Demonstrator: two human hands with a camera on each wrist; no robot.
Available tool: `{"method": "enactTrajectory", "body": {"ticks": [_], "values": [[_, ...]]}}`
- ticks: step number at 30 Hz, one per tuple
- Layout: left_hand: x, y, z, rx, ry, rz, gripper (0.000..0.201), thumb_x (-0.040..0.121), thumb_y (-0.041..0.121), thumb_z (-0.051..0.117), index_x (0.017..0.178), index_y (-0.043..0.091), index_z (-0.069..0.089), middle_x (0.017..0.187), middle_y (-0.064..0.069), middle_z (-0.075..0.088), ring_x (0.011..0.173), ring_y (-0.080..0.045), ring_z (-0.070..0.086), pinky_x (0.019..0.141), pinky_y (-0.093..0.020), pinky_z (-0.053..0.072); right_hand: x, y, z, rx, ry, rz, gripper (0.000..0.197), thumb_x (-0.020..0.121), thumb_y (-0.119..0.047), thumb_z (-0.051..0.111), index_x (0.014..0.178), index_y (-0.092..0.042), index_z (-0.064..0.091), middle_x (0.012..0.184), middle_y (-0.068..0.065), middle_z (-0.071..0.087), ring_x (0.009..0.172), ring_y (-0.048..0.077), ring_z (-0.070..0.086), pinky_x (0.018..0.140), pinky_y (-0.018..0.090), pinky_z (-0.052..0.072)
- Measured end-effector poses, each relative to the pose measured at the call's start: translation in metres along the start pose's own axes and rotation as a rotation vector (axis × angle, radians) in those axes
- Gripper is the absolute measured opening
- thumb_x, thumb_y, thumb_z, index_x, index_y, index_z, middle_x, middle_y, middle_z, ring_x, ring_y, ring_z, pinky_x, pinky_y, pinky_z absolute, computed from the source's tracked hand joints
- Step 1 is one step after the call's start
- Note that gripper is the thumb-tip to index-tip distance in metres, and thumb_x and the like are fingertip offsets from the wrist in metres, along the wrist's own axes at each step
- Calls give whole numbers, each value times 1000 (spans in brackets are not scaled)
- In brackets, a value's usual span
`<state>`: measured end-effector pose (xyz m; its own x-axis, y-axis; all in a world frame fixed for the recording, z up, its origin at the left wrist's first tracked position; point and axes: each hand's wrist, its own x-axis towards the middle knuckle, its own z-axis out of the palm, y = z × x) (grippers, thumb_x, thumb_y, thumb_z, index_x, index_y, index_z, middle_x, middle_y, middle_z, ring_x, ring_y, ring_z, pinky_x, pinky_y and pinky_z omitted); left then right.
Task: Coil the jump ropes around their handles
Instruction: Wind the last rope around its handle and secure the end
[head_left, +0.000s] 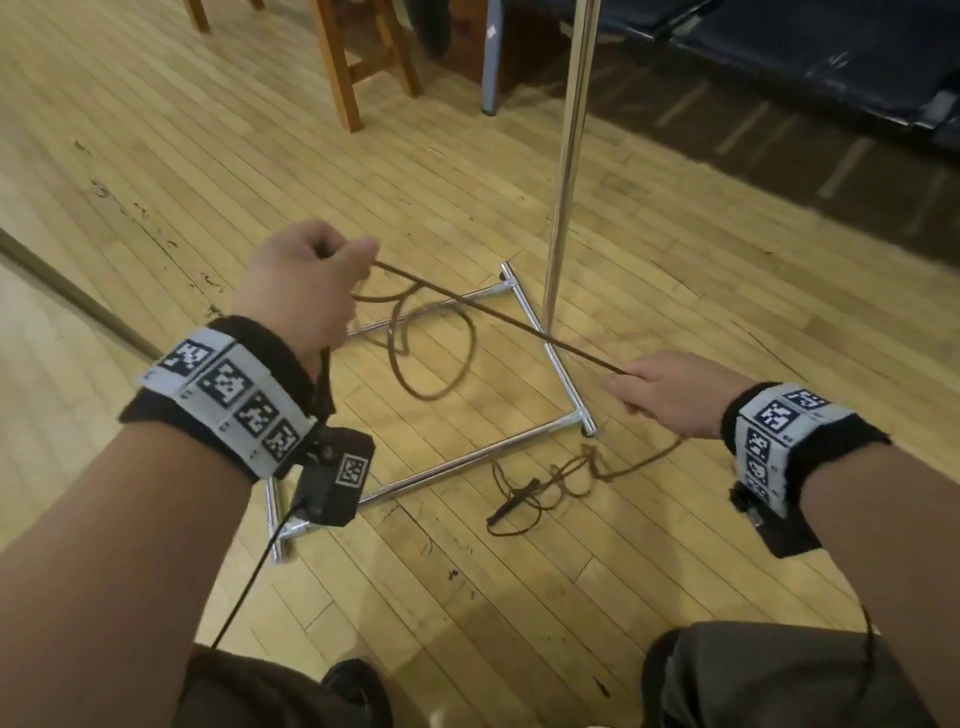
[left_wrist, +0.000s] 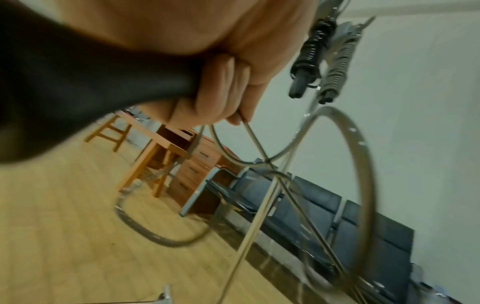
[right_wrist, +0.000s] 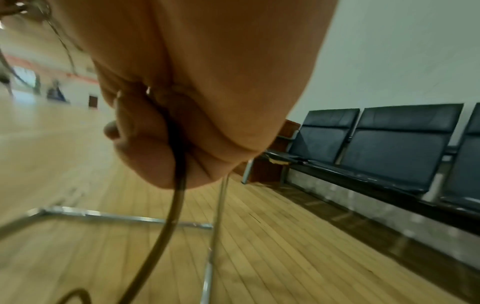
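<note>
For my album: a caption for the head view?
Both hands, left and right, stretch a brown rope taut above a chrome stand.

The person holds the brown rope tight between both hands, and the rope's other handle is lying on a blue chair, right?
Not quite. The left hand and right hand do hold the brown rope tight between them, but the other handle lies on the wooden floor beside the metal stand's base, not on a chair. The head view shows it.
</note>
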<state>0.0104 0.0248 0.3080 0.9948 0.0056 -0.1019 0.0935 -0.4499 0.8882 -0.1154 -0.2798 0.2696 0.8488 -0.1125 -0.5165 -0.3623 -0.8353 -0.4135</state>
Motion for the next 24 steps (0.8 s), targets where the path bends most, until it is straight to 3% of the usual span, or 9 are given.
{"method": "enactTrajectory", "body": {"ticks": [2,5,8,12,14,16,18,21,24], "values": [[0,-6,1,218,24,-2,23,102,50,62,95,29,67,81,4,69,58,-13,60,51,-31,54,1,6,1,-75,2,61,48,107,-49,40,84,-13,61,64,0,50,56,15,45,55,30,39],[-15,-5,20,409,-145,77,23,108,46,52,128,41,63,98,13,70,54,-7,69,39,-18,49,1,-14,-4,-93,12,0,38,105,-37,45,89,-7,62,67,0,50,58,15,44,56,31,39],[-32,2,38,418,-321,198,40,109,41,49,148,53,48,115,17,65,59,0,70,43,-14,51,-4,-47,-10,-56,18,-110,29,100,-32,47,88,-11,63,62,-7,50,55,11,43,54,29,37],[-41,11,53,459,-352,279,44,111,35,44,153,50,44,108,12,66,60,-7,71,46,-17,52,-12,-66,-12,-19,6,-153,29,97,-29,44,76,-16,57,45,-13,44,41,5,38,50,29,31],[-36,9,51,530,-277,197,47,112,26,40,157,38,41,119,5,66,68,-13,73,57,-30,61,-13,-64,-12,-37,20,-133,28,100,-26,40,77,-17,54,56,-9,45,53,10,42,54,32,35],[-29,7,45,557,-223,74,52,112,18,39,161,31,34,130,-5,66,78,-21,76,65,-39,65,-14,-59,-12,-128,32,-86,29,105,-23,37,85,-14,55,71,0,50,72,20,50,66,35,40],[-28,7,39,484,-211,51,55,111,15,41,162,37,33,143,-4,63,77,-18,76,61,-34,63,-14,-53,-12,-167,45,-61,31,107,-22,36,90,-8,58,78,3,52,79,23,53,71,35,41],[-42,12,46,280,-402,214,48,110,26,51,151,49,45,148,15,58,62,-8,73,57,-28,63,-18,-58,-15,-26,48,-134,29,103,-26,43,93,-12,67,67,-4,52,54,6,47,54,29,37],[-54,15,60,208,-664,283,33,106,37,59,136,50,59,111,19,73,56,-10,68,56,-32,62,-22,-70,-15,113,74,-270,26,102,-26,49,86,-18,69,60,-7,50,42,2,41,45,22,35]]}}
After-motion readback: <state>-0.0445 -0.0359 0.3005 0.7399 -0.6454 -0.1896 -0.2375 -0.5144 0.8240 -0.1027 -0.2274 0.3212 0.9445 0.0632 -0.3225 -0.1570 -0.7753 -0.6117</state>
